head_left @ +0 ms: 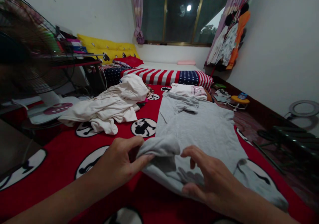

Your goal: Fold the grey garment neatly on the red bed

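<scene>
A light grey long-sleeved shirt (209,127) lies spread over the red patterned bedcover (139,197), with one sleeve reaching toward the lower right. My left hand (127,157) pinches a raised fold of the shirt between thumb and fingers at its near left part. Just right of that fold is my right hand (209,174), its thumb and fingers apart over the near part of the shirt. No cloth shows gripped in it. Some of the shirt's near edge is hidden behind the right hand.
A heap of cream clothes (112,101) lies at the left, near a standing fan (32,51). Beyond the shirt is a folded white-and-pink garment (189,90). A flag-patterned bed (159,75) stands under the window. At right are a yellow stool (240,100) and a dark slatted bench (296,141).
</scene>
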`<state>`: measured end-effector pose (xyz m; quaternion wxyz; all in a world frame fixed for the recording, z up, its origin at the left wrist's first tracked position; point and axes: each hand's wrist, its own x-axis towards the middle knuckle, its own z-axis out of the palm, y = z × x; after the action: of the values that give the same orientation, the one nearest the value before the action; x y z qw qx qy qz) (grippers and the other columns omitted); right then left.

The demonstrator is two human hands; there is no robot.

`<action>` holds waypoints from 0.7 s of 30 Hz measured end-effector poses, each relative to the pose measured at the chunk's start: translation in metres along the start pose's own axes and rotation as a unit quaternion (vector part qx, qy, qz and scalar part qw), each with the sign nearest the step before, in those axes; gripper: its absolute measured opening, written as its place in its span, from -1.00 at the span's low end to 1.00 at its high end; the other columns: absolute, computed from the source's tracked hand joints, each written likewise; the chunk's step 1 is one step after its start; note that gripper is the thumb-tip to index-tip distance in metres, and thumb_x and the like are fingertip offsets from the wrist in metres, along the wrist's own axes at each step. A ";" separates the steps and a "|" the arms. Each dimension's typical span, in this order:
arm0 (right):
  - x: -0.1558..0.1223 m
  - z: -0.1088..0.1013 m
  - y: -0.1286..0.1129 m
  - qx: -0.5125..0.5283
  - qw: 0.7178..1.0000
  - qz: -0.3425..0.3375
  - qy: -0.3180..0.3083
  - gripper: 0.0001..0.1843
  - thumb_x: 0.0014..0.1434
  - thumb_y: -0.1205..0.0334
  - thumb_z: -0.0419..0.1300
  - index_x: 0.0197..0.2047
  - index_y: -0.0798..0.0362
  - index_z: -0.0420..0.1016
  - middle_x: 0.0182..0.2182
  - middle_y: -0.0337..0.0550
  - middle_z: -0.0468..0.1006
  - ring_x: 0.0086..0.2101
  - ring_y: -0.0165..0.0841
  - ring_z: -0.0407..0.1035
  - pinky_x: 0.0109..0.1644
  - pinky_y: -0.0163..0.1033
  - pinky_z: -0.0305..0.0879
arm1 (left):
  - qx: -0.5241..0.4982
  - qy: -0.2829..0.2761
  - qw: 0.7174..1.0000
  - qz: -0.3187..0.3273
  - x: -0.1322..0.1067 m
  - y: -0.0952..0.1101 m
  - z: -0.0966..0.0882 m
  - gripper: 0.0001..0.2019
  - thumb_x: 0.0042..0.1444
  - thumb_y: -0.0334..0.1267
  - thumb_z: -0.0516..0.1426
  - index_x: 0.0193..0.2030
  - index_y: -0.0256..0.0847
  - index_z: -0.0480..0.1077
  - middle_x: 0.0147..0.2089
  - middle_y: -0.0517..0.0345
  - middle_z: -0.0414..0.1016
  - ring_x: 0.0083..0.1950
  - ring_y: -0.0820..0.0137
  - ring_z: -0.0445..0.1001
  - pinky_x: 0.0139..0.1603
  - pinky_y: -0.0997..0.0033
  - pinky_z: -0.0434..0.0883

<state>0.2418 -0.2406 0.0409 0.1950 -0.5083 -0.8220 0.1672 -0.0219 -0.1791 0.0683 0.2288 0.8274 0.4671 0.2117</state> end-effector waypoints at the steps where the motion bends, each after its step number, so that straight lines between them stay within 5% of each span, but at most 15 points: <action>1: 0.003 0.004 -0.002 0.008 1.000 -0.006 0.024 -0.27 0.02 0.15 0.32 0.20 -0.04 0.10 0.02 -0.04 0.38 -0.14 -0.25 0.36 -0.14 -0.19 0.29 | 0.009 0.008 1.000 -0.012 0.004 0.006 -0.001 -0.70 0.12 -0.06 0.11 -0.51 -0.18 0.23 -0.61 0.33 0.15 -0.56 0.50 0.15 -0.51 0.49 0.06; 3: 0.011 0.014 -0.004 0.036 0.998 -0.006 0.059 -0.03 0.00 0.15 0.34 0.34 -0.10 -0.14 0.17 0.01 0.26 -0.06 -0.23 0.34 -0.08 -0.17 0.31 | 0.041 0.009 0.999 -0.023 0.010 0.015 0.000 -0.73 0.11 -0.06 0.12 -0.47 -0.17 0.26 -0.60 0.33 0.18 -0.56 0.49 0.16 -0.51 0.48 0.03; 8: 0.031 0.025 0.001 0.145 0.983 0.017 0.113 0.07 0.02 0.33 0.26 0.40 -0.18 -0.36 0.27 0.05 0.14 -0.24 -0.39 0.38 -0.18 -0.23 0.35 | 0.138 -0.100 0.985 0.019 0.004 0.029 0.009 -0.79 -0.01 -0.13 0.23 -0.20 -0.04 0.44 -0.43 0.19 0.43 -0.42 0.33 0.35 -0.47 0.43 0.04; 11: 0.033 0.022 0.008 0.142 0.987 -0.031 0.065 -0.16 -0.01 0.41 0.21 0.33 -0.11 0.07 0.06 -0.07 0.40 -0.29 -0.40 0.37 -0.20 -0.27 0.30 | 0.119 -0.185 0.974 0.063 -0.011 0.035 0.006 -0.80 -0.02 -0.14 0.26 -0.20 0.05 0.49 -0.40 0.20 0.48 -0.39 0.31 0.41 -0.47 0.43 0.06; 13: 0.028 0.019 0.011 0.116 0.992 -0.047 0.014 -0.47 -0.03 0.49 0.15 0.04 -0.05 0.45 -0.20 -0.17 0.50 -0.30 -0.39 0.36 -0.23 -0.32 0.25 | 0.069 -0.258 0.961 0.074 -0.015 0.038 0.000 -0.88 0.00 -0.14 0.26 -0.27 0.06 0.52 -0.46 0.25 0.48 -0.45 0.37 0.40 -0.51 0.45 0.06; 15: 0.021 0.015 0.012 0.084 0.995 -0.039 -0.024 -0.58 -0.08 0.54 0.12 -0.19 -0.02 0.55 -0.30 -0.20 0.49 -0.31 -0.40 0.36 -0.27 -0.35 0.20 | 0.027 -0.300 0.950 0.077 -0.007 0.038 -0.005 -0.91 0.03 -0.11 0.25 -0.30 0.06 0.55 -0.51 0.28 0.47 -0.51 0.43 0.38 -0.54 0.47 0.08; 17: 0.014 0.009 0.009 0.060 0.996 -0.030 -0.064 -0.58 -0.10 0.55 0.12 -0.21 -0.03 0.56 -0.30 -0.22 0.49 -0.33 -0.42 0.37 -0.31 -0.37 0.17 | 0.029 -0.270 0.959 0.082 0.013 0.031 -0.003 -0.84 0.10 -0.06 0.18 -0.28 0.01 0.57 -0.50 0.26 0.50 -0.51 0.44 0.39 -0.51 0.47 0.11; 21: 0.006 -0.009 0.000 0.055 0.986 -0.021 -0.155 -0.64 -0.06 0.54 0.12 -0.27 -0.03 0.58 -0.32 -0.27 0.53 -0.37 -0.46 0.39 -0.34 -0.41 0.16 | 0.130 -0.083 0.986 0.063 0.075 -0.004 0.019 -0.79 0.17 -0.17 0.10 -0.29 -0.15 0.55 -0.31 0.10 0.57 -0.28 0.36 0.48 -0.32 0.45 0.22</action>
<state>0.2445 -0.2347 0.0495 0.0960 -0.4471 -0.8424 0.2851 0.0217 -0.1150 0.0608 0.1433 0.8926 0.4172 0.0933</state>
